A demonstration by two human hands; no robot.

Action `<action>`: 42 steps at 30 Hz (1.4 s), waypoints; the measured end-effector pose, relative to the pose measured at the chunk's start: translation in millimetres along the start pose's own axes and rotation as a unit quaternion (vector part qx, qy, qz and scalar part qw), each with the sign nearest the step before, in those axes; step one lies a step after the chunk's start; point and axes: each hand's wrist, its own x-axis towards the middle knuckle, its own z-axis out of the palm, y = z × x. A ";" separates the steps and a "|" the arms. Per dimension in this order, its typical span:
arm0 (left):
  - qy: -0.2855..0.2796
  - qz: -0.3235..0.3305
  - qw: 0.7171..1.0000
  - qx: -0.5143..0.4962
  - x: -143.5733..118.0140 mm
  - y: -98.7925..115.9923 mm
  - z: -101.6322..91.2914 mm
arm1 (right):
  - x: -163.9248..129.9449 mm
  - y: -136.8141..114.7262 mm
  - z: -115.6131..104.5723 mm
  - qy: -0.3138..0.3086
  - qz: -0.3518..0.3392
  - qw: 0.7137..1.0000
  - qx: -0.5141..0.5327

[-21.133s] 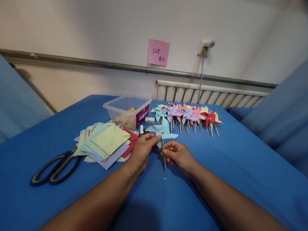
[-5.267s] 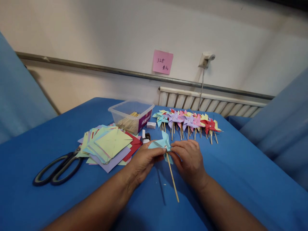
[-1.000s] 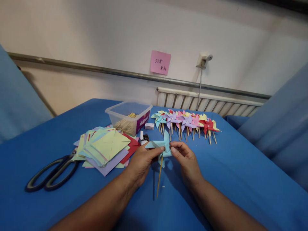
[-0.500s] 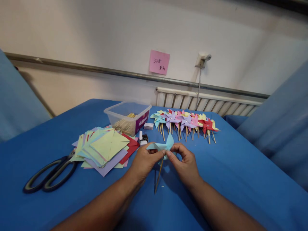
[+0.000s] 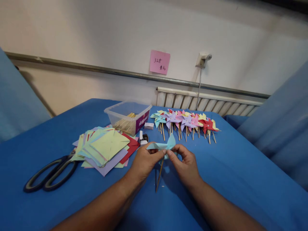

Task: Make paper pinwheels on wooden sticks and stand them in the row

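Observation:
Both of my hands meet over the blue cloth at a light blue paper pinwheel [image 5: 166,146]. My left hand [image 5: 144,160] pinches its centre from the left with thumb and forefinger. From the right, my right hand [image 5: 185,162] closes its fingertips on the same centre. The pinwheel's wooden stick [image 5: 159,175] slants down toward me, its lower end near the cloth. The pin at the centre is hidden by my fingertips.
A row of finished pinwheels [image 5: 185,120] lies behind my hands. A stack of coloured paper squares [image 5: 106,147] and black scissors [image 5: 48,175] lie to the left. A clear plastic box with sticks [image 5: 127,117], a small white box [image 5: 149,125] and a small bottle [image 5: 141,136] stand nearby.
Over the last second the pinwheel's blades turned a little and my right fingertips closed in on its centre. Both hands have kept hold of it.

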 end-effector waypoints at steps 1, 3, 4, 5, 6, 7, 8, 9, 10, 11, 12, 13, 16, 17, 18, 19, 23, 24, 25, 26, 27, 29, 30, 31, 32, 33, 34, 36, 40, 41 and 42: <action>0.001 0.001 1.000 0.000 0.1 -0.4 0.0 | -0.2 0.3 0.1 0.001 -0.006 1.000 -0.009; 0.002 0.000 1.000 -0.006 -0.3 -0.7 0.1 | -0.6 0.3 0.3 -0.002 -0.012 1.000 -0.019; 0.001 -0.002 1.000 -0.015 -0.8 -0.3 0.3 | -0.7 0.1 0.0 -0.003 -0.011 1.000 -0.015; -0.003 -0.008 1.000 -0.028 -1.6 0.7 0.6 | -0.6 -0.2 -0.8 0.001 -0.009 1.000 -0.004; -0.010 -0.015 0.999 -0.043 -2.6 2.0 1.0 | -0.2 -0.4 -2.2 0.009 -0.004 1.000 0.011; -0.021 -0.025 0.998 -0.060 -3.5 3.7 1.4 | 0.6 -0.4 -4.2 0.022 0.000 0.999 0.025; -0.033 -0.035 0.996 -0.076 -4.4 5.5 1.6 | 1.9 -0.3 -6.9 0.034 0.004 0.999 0.037; -0.046 -0.046 0.994 -0.088 -5.0 7.2 1.7 | 3.6 0.0 -10.1 0.040 0.006 0.998 0.043; -0.057 -0.057 0.992 -0.096 -5.4 8.6 1.6 | 5.5 0.5 -13.4 0.039 0.004 0.998 0.045; -0.065 -0.066 0.991 -0.100 -5.5 9.5 1.2 | 7.5 1.0 -16.8 0.025 0.001 0.999 0.046; -0.070 -0.074 0.990 -0.101 -5.4 9.8 0.5 | 9.5 1.5 -19.8 0.009 -0.005 0.999 0.048; -0.075 -0.080 0.989 -0.098 -5.1 9.6 -0.3 | 11.3 1.9 -22.3 -0.011 -0.010 0.999 0.047; -0.097 -0.092 0.988 -0.079 -4.2 7.4 -3.0 | 15.0 1.5 -27.3 -0.066 -0.024 0.997 0.022; -0.106 -0.095 0.987 -0.073 -4.2 6.6 -3.6 | 15.8 0.8 -28.5 -0.079 -0.027 0.996 0.008; -0.112 -0.098 0.986 -0.068 -4.5 5.9 -3.9 | 16.4 -0.1 -29.6 -0.089 -0.033 0.995 -0.006; -0.117 -0.101 0.986 -0.065 -4.9 5.3 -3.8 | 17.0 -0.9 -30.7 -0.098 -0.039 0.994 -0.019; -0.126 -0.107 0.984 -0.065 -7.2 4.2 -1.7 | 19.9 -1.3 -34.6 -0.149 -0.060 0.987 -0.030; -0.129 -0.110 0.983 -0.063 -7.5 4.0 -1.1 | 20.7 -0.3 -35.2 -0.164 -0.055 0.985 -0.023; -0.132 -0.113 0.983 -0.062 -7.6 3.7 -0.6 | 21.5 1.0 -35.5 -0.178 -0.047 0.983 -0.013; -0.135 -0.117 0.982 -0.060 -7.5 3.4 -0.3 | 22.2 2.5 -35.7 -0.191 -0.035 0.981 -0.003; -0.137 -0.122 0.981 -0.060 -7.2 3.0 -0.2 | 22.8 3.8 -35.7 -0.202 -0.022 0.979 0.008; -0.138 -0.133 0.980 -0.061 -6.2 1.9 -0.5 | 23.7 5.6 -35.5 -0.214 0.002 0.976 0.027; -0.135 -0.138 0.979 -0.061 -5.7 1.1 -0.8 | 24.0 6.0 -35.4 -0.216 0.010 0.976 0.036; -0.130 -0.142 0.980 -0.059 -5.3 0.3 -1.0 | 24.2 6.1 -35.2 -0.217 0.016 0.975 0.043; -0.124 -0.145 0.980 -0.057 -5.0 -0.7 -1.2 | 24.2 6.0 -35.0 -0.219 0.020 0.974 0.049; -0.120 -0.147 0.980 -0.055 -4.8 -1.7 -1.2 | 24.3 5.8 -34.8 -0.220 0.022 0.974 0.054; -0.119 -0.148 0.980 -0.056 -4.8 -2.5 -1.0 | 24.3 5.6 -34.5 -0.222 0.023 0.973 0.058; -0.124 -0.145 0.979 -0.066 -5.2 -3.6 -0.3 | 24.1 6.0 -33.5 -0.222 0.025 0.973 0.065; -0.116 -0.142 0.979 -0.085 -6.0 -1.6 1.2 | 23.0 10.5 -28.7 -0.172 0.044 0.978 0.113; -0.110 -0.140 0.980 -0.089 -5.8 -0.5 1.3 | 22.6 11.9 -27.1 -0.156 0.060 0.976 0.138; -0.106 -0.136 0.980 -0.095 -5.5 0.5 1.2 | 22.2 13.1 -25.5 -0.140 0.077 0.974 0.162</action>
